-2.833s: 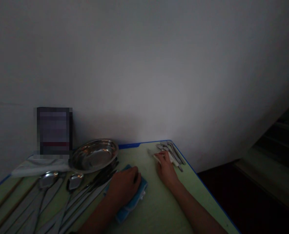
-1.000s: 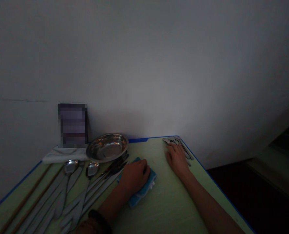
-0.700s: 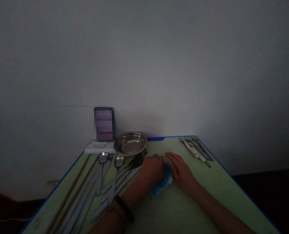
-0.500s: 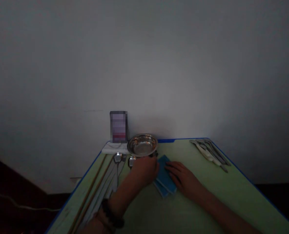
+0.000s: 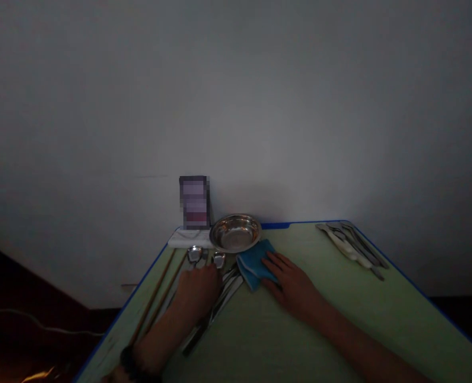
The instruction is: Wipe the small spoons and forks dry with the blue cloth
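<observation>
My left hand [image 5: 199,290] is closed and back-up over the utensils on the left of the table. Its fingers are hidden, so what they grip cannot be made out. A shiny spoon [image 5: 219,259] shows just beyond the knuckles, and a bundle of long metal utensils [image 5: 223,302] slants beside the hand toward a blue cloth [image 5: 255,260]. My right hand [image 5: 289,276] rests on the folded cloth with its fingers stretched out. The cloth's left edge lies by the far ends of the metal utensils.
A steel bowl [image 5: 236,234] stands at the back, beside a phone [image 5: 195,202] propped on a white base [image 5: 188,239]. Another spoon [image 5: 195,254] and wooden chopsticks [image 5: 156,298] lie at left. Several utensils, one with a white handle [image 5: 342,244], lie at the back right.
My left hand has moved from the cloth's side toward the lower left. Long metal utensils now show between it and the cloth. My right hand and the cloth have shifted slightly up and left.
</observation>
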Available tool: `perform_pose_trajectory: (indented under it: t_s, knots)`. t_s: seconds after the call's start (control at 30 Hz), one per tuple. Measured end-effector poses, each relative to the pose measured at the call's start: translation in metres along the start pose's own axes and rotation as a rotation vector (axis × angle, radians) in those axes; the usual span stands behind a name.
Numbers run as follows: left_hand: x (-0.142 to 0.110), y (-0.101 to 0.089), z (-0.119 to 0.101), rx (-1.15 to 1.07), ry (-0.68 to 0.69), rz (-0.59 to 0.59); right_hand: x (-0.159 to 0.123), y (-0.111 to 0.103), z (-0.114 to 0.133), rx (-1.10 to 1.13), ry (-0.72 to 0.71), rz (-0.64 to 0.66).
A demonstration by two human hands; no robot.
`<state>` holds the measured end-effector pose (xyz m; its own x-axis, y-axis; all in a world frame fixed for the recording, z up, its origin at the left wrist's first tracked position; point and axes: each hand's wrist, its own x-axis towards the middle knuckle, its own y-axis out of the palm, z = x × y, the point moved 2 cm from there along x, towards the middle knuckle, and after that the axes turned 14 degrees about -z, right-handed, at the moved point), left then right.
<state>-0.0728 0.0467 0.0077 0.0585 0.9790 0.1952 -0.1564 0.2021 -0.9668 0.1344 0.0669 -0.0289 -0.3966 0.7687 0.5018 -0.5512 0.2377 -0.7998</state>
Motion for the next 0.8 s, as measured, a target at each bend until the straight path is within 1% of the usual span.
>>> perform_pose_trajectory:
  t_s: [0.17,0.27,0.3,0.37,0.43,0.53,0.6,0.63,0.7,0.8]
  knots:
    - [0.004,0.003,0.011,-0.014,-0.006,0.030,0.003,-0.003,0.006,0.081,-0.108,0.052]
    - [0.003,0.001,0.017,-0.040,0.000,0.039,0.001,-0.006,0.012,0.208,-0.203,0.096]
    - [0.002,0.000,0.018,-0.052,0.007,0.042,0.000,-0.007,0.012,0.253,-0.210,0.094]
    - [-0.002,-0.004,0.017,-0.078,0.024,0.047,-0.003,-0.009,0.008,0.298,-0.148,0.049]
    - [-0.006,-0.010,0.015,-0.103,0.048,0.046,-0.006,-0.013,-0.004,0.268,-0.008,-0.045]
    - [-0.012,-0.019,0.008,-0.147,0.095,0.021,-0.008,-0.017,-0.030,0.142,0.184,-0.214]
    - [-0.015,-0.025,0.002,-0.177,0.134,-0.010,-0.007,-0.015,-0.043,0.028,0.226,-0.278]
    - [-0.016,-0.027,-0.001,-0.193,0.154,-0.025,-0.006,-0.012,-0.045,0.003,0.210,-0.259]
    - [-0.017,-0.028,-0.006,-0.231,0.206,-0.041,-0.001,-0.002,-0.042,-0.017,0.118,-0.200]
    - [-0.018,-0.025,-0.011,-0.294,0.287,-0.028,0.008,0.012,-0.023,0.014,0.000,-0.137]
